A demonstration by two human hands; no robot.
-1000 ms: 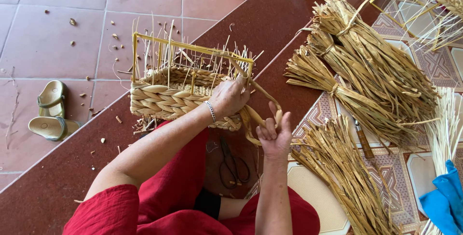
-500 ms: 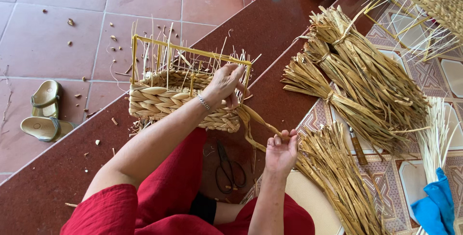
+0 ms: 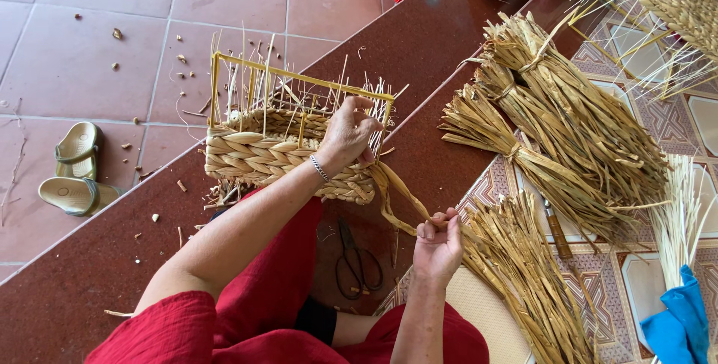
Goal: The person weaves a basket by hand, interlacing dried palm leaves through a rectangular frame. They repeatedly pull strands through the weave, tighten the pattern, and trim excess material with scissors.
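Right hand (image 3: pixel 437 244) has pulled the straw strand (image 3: pixel 400 199) lower, taut.

Basket (image 3: pixel 288 158): coarse braided dried straw, matt, on thin yellow-coated wire frame (image 3: pixel 299 76); loose strand (image 3: pixel 400 203) same fibre, flat & dry. Straw bundles (image 3: pixel 568 125) rough, matt. Scissors (image 3: pixel 355 263) dark metal; floor tiles (image 3: pixel 97 13) smooth, slight sheen; sandals (image 3: pixel 75 173) smooth plastic/rubber.

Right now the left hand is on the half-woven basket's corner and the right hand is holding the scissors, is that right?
Not quite. In the head view the right hand grips a flat straw strand running to the basket, not the scissors, which lie untouched on the floor. The left hand is on the basket's corner.
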